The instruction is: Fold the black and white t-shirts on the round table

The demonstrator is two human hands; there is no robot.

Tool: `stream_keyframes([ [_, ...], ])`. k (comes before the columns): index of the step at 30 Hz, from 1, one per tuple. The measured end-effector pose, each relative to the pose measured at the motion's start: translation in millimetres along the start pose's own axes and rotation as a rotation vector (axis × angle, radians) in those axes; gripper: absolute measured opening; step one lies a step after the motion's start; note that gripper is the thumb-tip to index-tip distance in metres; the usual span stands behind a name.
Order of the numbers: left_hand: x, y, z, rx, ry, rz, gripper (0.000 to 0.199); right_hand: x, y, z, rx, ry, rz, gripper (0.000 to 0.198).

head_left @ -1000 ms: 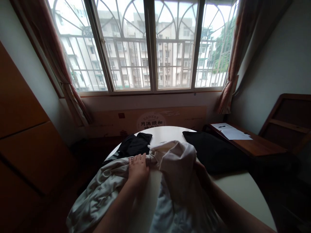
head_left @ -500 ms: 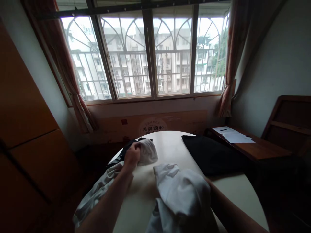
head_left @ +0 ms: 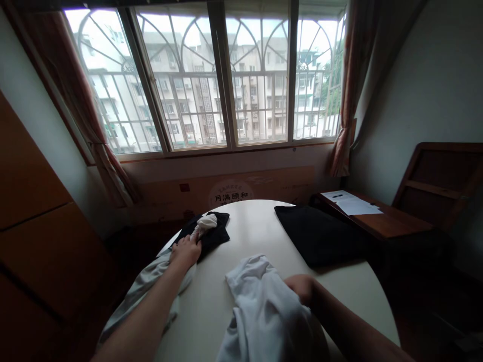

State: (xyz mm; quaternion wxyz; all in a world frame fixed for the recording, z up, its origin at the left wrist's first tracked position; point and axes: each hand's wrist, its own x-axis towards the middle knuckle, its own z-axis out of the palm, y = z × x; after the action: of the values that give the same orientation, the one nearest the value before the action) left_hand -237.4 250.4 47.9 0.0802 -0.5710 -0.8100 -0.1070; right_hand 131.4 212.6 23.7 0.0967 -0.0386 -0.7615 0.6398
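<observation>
My left hand (head_left: 185,250) rests at the left of the round table, its fingers apart and lying over cloth. Just beyond its fingertips is a bunched white cloth (head_left: 207,221), lying on a folded black cloth (head_left: 218,235). Under my left wrist and forearm a pale, crumpled garment (head_left: 141,286) spreads along the table's left edge. My right hand (head_left: 300,288) is closed on the side of a white garment (head_left: 260,296), which is rumpled and held up near me. Folds of this garment hide my right fingertips.
The white round table (head_left: 256,226) carries a flat black cloth (head_left: 317,236) at its right. Beyond stands a wooden desk (head_left: 400,221) with papers (head_left: 350,203) and a pen. A printed box (head_left: 264,183) stands under the barred window, and an orange cabinet (head_left: 33,226) is at the left.
My left hand has lowered and come back toward me, leaving the white cloth bunched on the black one. My right hand has come into sight beside the white garment. The view has shifted slightly.
</observation>
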Motion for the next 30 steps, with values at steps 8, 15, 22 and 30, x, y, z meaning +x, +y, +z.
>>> stream_keyframes([
  [8, -39.6, 49.5, -23.7, 0.077, 0.024, 0.067, 0.056, -6.1, 0.5, 1.8, 0.426, -0.173, 0.173, 0.081],
  [15, -99.5, 99.9, -30.5, -0.047, -0.276, 0.350, 0.040, 13.9, -0.3, 5.1, 0.490, 0.674, 0.023, 0.065],
  [22, -99.4, 88.5, -18.5, -0.546, -0.409, 0.414, 0.025, 22.0, -2.3, 1.1, 0.212, 1.050, -0.109, 0.050],
  [30, -124.1, 111.2, -43.9, -1.464, -0.443, 0.462, 0.037, 21.3, -8.1, 25.5, 0.149, 0.694, -0.178, 0.092],
])
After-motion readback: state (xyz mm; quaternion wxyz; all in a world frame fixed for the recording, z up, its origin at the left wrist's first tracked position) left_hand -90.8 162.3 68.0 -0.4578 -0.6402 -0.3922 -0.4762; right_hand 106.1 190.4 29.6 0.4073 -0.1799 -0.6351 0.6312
